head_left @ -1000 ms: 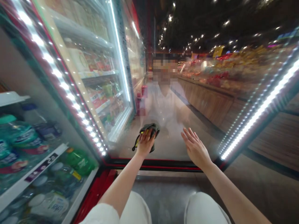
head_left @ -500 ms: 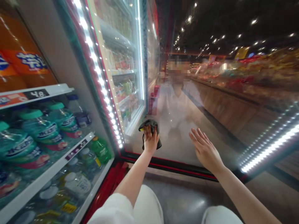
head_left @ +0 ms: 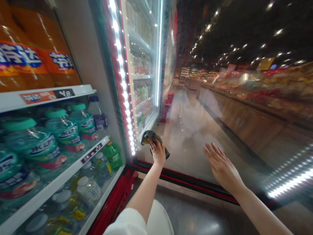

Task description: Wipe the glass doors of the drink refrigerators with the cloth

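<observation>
My left hand is closed on a dark grey cloth that shows a little yellow. The cloth lies against the lower left part of a glass door, close to its lit edge. Farther right, my right hand is stretched flat with fingers together, at the glass and holding nothing. Whether its palm presses on the pane I cannot tell. A faint reflection of a person in a pale top shows in the glass.
Left of the door, cooler shelves hold large orange soda bottles, turquoise-capped bottles and a green bottle. A light strip runs along the door's left edge. The door's black-and-red bottom frame stands above the grey floor.
The view has swung left, so more of the shelves shows. My left hand has shifted with the cloth toward the door's left edge, and the cloth looks more bunched. My right hand stays flat.
</observation>
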`<state>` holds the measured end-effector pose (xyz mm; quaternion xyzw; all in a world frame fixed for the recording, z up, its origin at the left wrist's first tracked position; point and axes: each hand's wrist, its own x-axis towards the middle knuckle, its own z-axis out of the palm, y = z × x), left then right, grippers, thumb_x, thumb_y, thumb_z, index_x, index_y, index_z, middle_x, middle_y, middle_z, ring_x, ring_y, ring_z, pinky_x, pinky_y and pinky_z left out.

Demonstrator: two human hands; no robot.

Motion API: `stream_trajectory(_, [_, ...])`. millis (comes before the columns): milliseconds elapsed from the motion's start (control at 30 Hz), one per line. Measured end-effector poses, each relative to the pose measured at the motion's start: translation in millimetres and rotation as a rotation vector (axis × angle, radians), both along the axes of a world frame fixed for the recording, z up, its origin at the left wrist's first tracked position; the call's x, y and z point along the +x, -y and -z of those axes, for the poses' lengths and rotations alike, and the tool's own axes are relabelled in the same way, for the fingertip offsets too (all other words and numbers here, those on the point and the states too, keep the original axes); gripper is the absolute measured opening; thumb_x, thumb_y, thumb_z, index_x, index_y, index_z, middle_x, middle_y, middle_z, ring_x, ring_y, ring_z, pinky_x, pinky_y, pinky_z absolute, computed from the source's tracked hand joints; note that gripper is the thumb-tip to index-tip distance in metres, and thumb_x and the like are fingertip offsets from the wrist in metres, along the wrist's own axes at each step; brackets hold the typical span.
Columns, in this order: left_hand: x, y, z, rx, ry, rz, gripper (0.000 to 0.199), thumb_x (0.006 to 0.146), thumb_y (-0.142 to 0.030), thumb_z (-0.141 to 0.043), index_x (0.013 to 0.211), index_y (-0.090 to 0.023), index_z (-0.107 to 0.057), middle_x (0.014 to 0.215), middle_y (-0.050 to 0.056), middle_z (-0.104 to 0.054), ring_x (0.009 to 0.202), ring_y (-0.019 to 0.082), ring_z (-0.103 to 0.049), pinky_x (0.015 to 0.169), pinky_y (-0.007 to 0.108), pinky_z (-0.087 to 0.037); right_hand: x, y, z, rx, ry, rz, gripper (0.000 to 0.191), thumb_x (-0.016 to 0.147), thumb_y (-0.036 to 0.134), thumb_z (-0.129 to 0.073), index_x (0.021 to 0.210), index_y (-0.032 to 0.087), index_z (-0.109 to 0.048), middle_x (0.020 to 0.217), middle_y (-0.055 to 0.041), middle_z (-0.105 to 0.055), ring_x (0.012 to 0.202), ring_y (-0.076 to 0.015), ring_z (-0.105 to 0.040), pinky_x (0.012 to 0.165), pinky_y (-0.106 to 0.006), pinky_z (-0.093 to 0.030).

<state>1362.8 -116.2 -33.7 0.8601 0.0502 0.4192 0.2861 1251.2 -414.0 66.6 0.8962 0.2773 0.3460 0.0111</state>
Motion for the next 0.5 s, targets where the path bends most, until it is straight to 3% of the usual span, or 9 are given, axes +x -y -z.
stream_trajectory(67, [1, 13, -3.0, 0.026, -0.004, 0.036, 0.066, 0.099, -0.025, -0.05, 0.16, -0.009, -0.03, 0.168, 0.03, -0.016, 0.157, 0.041, -0.013, 0.117, 0.065, -0.037, 1, -6, -0.2, -0.012, 0.0, -0.02, 0.078, 0.097, 0.003, -0.04, 0.166, 0.029, -0.011, 0.165, -0.0068, -0.037, 0.152, -0.0271, -0.036, 0.119, -0.05, -0.045])
stream_trajectory(133, [10, 12, -18.8, 0.05, 0.012, 0.084, 0.064, 0.1, -0.028, -0.051, 0.16, -0.015, -0.032, 0.17, 0.023, -0.016, 0.158, 0.038, -0.008, 0.121, 0.064, -0.032, 3, -12, -3.0, -0.014, 0.004, -0.027, 0.078, 0.098, 0.004, -0.04, 0.166, 0.03, -0.01, 0.165, -0.0061, -0.036, 0.152, -0.0272, -0.036, 0.119, -0.05, -0.046])
stream_trajectory(200, [21, -2, -36.0, 0.033, 0.027, 0.093, 0.064, 0.101, -0.028, -0.049, 0.161, -0.02, -0.03, 0.172, 0.018, -0.014, 0.159, 0.036, -0.007, 0.123, 0.063, -0.028, 4, -16, -5.0, -0.013, 0.006, -0.026, 0.078, 0.099, 0.006, -0.04, 0.166, 0.031, -0.009, 0.166, -0.0055, -0.035, 0.152, -0.0276, -0.036, 0.119, -0.051, -0.046])
stream_trajectory(267, [29, -23, -43.0, -0.04, 0.022, 0.028, 0.066, 0.101, -0.029, -0.047, 0.163, -0.021, -0.025, 0.172, 0.017, -0.014, 0.159, 0.034, -0.01, 0.124, 0.061, -0.027, 5, -18, -3.3, -0.014, 0.005, -0.024, 0.078, 0.099, 0.007, -0.04, 0.166, 0.032, -0.008, 0.166, -0.0049, -0.035, 0.152, -0.028, -0.037, 0.118, -0.051, -0.047])
stream_trajectory(367, [28, -43, -26.7, -0.169, 0.004, -0.112, 0.068, 0.104, -0.026, -0.036, 0.165, -0.016, -0.008, 0.17, 0.025, -0.017, 0.157, 0.035, -0.022, 0.119, 0.064, -0.032, 3, -19, 7.4, -0.03, 0.007, -0.03, 0.079, 0.099, 0.006, -0.039, 0.166, 0.032, -0.007, 0.166, -0.0053, -0.035, 0.152, -0.0284, -0.036, 0.117, -0.051, -0.048])
stream_trajectory(433, [21, -42, -7.7, -0.215, 0.002, -0.168, 0.069, 0.105, -0.021, -0.029, 0.164, -0.013, 0.006, 0.167, 0.03, -0.021, 0.155, 0.036, -0.029, 0.115, 0.067, -0.036, 1, -18, 15.9, -0.051, 0.01, -0.045, 0.079, 0.098, 0.005, -0.038, 0.166, 0.03, -0.007, 0.166, -0.0063, -0.035, 0.152, -0.0285, -0.036, 0.116, -0.051, -0.049])
stream_trajectory(500, [16, -34, 3.3, -0.22, -0.002, -0.182, 0.071, 0.104, -0.02, -0.03, 0.163, -0.012, 0.009, 0.165, 0.032, -0.024, 0.153, 0.036, -0.034, 0.114, 0.067, -0.038, 1, -18, 21.0, -0.077, 0.014, -0.066, 0.078, 0.098, 0.005, -0.037, 0.166, 0.028, -0.007, 0.166, -0.0073, -0.035, 0.152, -0.0288, -0.035, 0.115, -0.051, -0.051])
